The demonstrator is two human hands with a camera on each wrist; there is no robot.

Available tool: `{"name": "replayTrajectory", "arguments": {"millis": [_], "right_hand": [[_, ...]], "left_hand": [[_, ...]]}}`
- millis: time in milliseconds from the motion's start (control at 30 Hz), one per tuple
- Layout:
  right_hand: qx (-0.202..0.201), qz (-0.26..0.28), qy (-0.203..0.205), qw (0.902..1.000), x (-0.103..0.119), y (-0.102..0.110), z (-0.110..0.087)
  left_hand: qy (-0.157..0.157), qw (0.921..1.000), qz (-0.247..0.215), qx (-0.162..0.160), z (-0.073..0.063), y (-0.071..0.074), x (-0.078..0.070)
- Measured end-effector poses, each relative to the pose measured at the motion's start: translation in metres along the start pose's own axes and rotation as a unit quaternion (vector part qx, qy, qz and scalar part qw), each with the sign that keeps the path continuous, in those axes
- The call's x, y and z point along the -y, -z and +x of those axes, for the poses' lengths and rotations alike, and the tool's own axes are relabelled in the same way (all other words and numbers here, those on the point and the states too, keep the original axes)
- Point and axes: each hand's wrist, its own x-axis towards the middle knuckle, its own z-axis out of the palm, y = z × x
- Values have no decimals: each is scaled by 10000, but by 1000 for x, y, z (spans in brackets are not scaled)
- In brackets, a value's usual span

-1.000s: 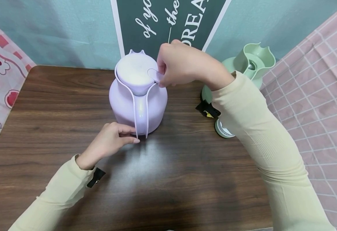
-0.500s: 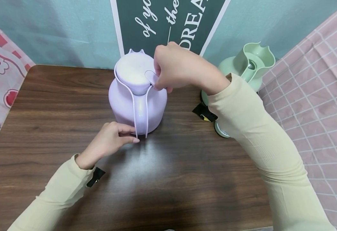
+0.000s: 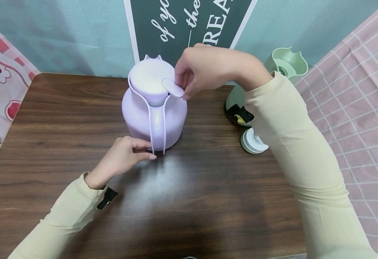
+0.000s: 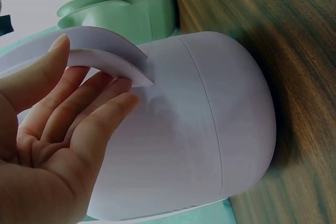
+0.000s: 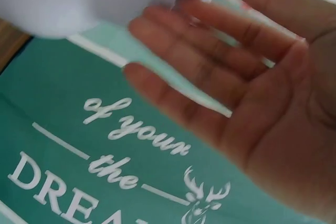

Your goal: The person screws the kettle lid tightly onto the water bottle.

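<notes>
A lilac thermos jug (image 3: 137, 111) stands upright on the wooden table. My left hand (image 3: 121, 156) holds its handle (image 3: 157, 126) near the bottom end. In the left wrist view, the fingers (image 4: 86, 106) reach under the handle with the thumb on its other side. At the jug's top is a round lid (image 3: 150, 77) with a flat tab (image 3: 172, 88) sticking out to the right. My right hand (image 3: 205, 70) is at this tab, its thumb tip at the tab's outer end. The right wrist view shows its fingers (image 5: 205, 59) fairly straight, fingertips against the lid's side.
A green jug (image 3: 235, 97) without its lid is at the back right, partly hidden by my right arm. In front of it lies a round green-and-white lid (image 3: 251, 142). A dark green lettered panel (image 3: 172, 46) stands behind. A pink checked cloth (image 3: 354, 82) hangs at right.
My right hand's fingers have loosened from the tab, leaving more of it visible, and the wrist has shifted right. The tab has swung slightly toward me. My left hand has kept still.
</notes>
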Motion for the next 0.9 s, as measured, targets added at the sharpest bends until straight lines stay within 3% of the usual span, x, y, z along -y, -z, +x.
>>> {"name": "replayTrajectory", "arguments": {"millis": [133,500,900], "right_hand": [[-16,200,178,9996,-8,1,1],[-260,-159,47,9995,-10,4,5],[339,-334,312,9984,-13,10,12]], "left_hand": [[4,10000,8,-11,0,0,0],[-3,10000,16,-47,0,0,1],[-126,9999,29,17,0,1,-1]]}}
